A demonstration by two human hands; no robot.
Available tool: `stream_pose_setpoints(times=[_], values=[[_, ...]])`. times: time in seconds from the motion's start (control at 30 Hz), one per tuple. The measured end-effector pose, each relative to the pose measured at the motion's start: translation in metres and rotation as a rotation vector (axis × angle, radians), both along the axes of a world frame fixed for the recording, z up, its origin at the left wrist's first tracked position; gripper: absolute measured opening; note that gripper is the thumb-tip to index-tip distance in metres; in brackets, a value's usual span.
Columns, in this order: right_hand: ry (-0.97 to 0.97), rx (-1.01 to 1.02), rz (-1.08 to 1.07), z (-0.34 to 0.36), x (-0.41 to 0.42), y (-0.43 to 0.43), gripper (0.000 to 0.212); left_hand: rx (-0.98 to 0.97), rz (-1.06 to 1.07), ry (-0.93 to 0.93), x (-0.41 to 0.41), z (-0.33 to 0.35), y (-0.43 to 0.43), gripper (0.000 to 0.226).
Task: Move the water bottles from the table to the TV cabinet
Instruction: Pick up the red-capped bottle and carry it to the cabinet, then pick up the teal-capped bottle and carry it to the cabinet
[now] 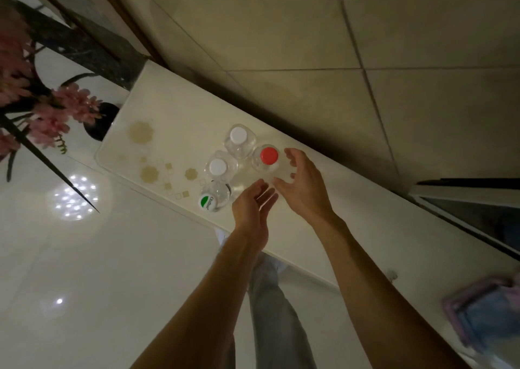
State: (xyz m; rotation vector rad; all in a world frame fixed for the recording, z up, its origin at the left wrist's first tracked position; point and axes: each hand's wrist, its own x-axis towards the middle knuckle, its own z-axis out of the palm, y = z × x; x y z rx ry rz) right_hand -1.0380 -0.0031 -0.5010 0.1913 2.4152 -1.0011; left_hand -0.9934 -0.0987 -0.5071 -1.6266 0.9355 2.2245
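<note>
Both hands, left hand (pixel 254 202) and right hand (pixel 299 181), are hovering open at mid-frame beside the red-capped bottle (pixel 268 156) (four bottles crowded together); a careless reach risks toppling neighbours.

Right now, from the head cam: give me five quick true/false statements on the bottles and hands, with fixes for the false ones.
1. Four bottles stand upright on the white cabinet top. True.
2. The red-capped bottle lies on its side. False: it stands upright, cap up.
3. Two bottles have plain white caps. True.
4. The left hand grips the green-and-white-capped bottle. False: that hand is open beside it and holds nothing.
5. The right hand is closed into a fist. False: its fingers are spread, close to the red-capped bottle.
</note>
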Motion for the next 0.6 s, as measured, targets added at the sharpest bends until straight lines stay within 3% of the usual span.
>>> stream_pose_setpoints(times=[0.13, 0.23, 0.37, 0.6], values=[[-0.077, 0.051, 0.006, 0.053, 0.015, 0.024, 0.04, -0.237, -0.392, -0.039, 0.012, 0.057, 0.003, 0.021], [-0.098, 0.046, 0.023, 0.106, 0.031, 0.045, 0.032, -0.358, -0.628, 0.037, 0.022, 0.111, 0.001, 0.018], [-0.09, 0.036, 0.035, 0.169, 0.062, 0.071, 0.029, -0.491, -0.924, 0.187, 0.041, 0.178, -0.008, 0.018], [-0.066, 0.067, -0.022, 0.234, 0.127, 0.106, 0.031, -0.932, -1.441, 0.465, 0.073, 0.249, -0.02, 0.022]])
